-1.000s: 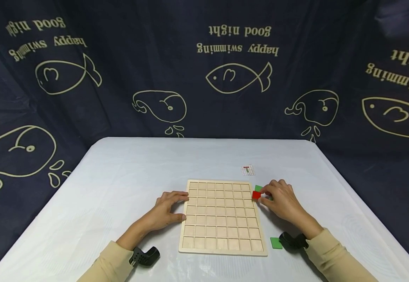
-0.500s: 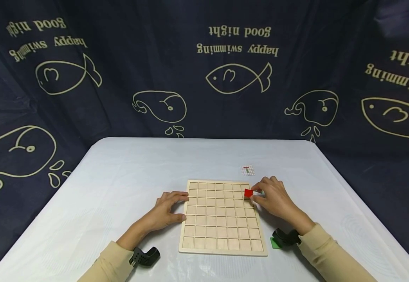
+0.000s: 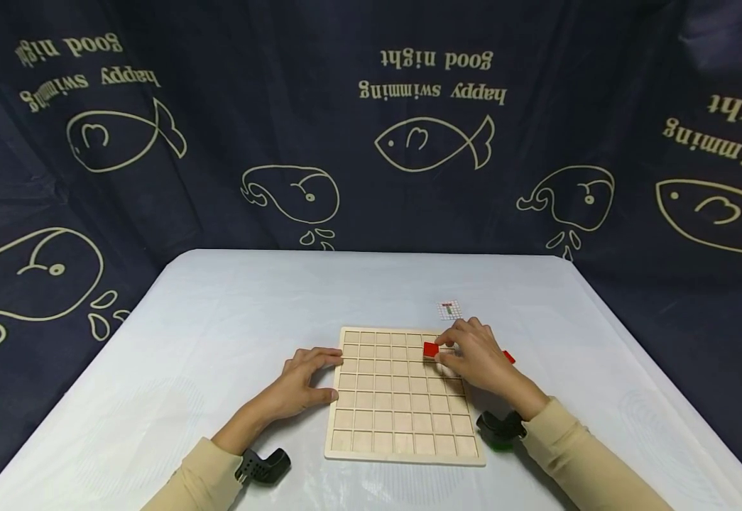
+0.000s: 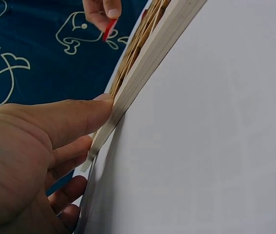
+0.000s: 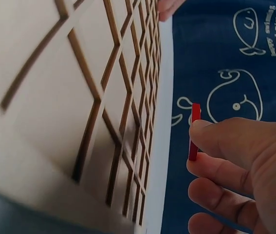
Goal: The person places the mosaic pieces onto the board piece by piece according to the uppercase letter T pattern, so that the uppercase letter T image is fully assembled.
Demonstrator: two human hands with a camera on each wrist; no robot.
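A wooden grid board (image 3: 401, 401) with square recesses lies on the white table. My left hand (image 3: 300, 383) rests at its left edge; in the left wrist view the thumb of this hand (image 4: 40, 141) touches the board's side (image 4: 142, 70), with the fingers loosely bent. Over the upper right part of the grid, my right hand (image 3: 478, 358) pinches a thin red square tile (image 3: 431, 350) between thumb and fingertip. The right wrist view shows the tile (image 5: 194, 131) edge-on, raised off the board, the other fingers of the right hand (image 5: 245, 170) loosely curled.
A small pattern card (image 3: 449, 309) printed with a grid lies behind the board. Another red tile (image 3: 508, 357) peeks out past the right hand. A green tile (image 3: 502, 446) is mostly hidden under the black right wrist camera (image 3: 500, 428). A dark printed cloth (image 3: 358, 206) hangs behind the table.
My right hand has carried the red tile leftward from beside the board to over its upper right grid. Another red tile now shows beyond that hand. The left hand has not moved.
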